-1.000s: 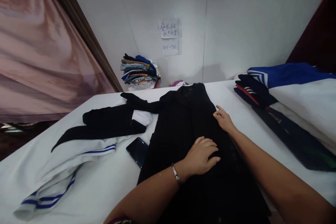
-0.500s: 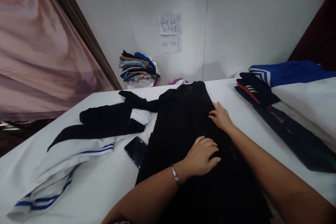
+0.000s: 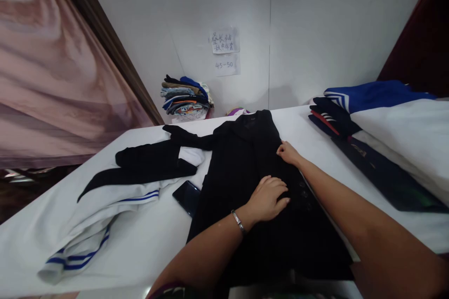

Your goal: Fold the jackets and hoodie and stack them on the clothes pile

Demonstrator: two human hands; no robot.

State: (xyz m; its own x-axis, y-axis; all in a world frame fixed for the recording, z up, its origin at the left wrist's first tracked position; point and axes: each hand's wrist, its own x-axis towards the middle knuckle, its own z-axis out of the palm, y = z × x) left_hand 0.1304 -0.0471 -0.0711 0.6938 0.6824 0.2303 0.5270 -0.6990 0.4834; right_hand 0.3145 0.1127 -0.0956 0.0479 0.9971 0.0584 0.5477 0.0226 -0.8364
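Bare table (image 3: 147,238) left of the black coat (image 3: 252,205), past phone (image 3: 187,196); folded stack (image 3: 379,149) blocking right.

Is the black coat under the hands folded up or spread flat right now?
Spread flat. The black coat lies full length on the white table, collar toward the wall, left hand and right hand pressing it.

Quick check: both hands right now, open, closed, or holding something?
Left hand: open, palm flat on the black coat, gripping nothing.
Right hand: fingers curled at the coat's right edge; whether it grips the cloth cannot be told.
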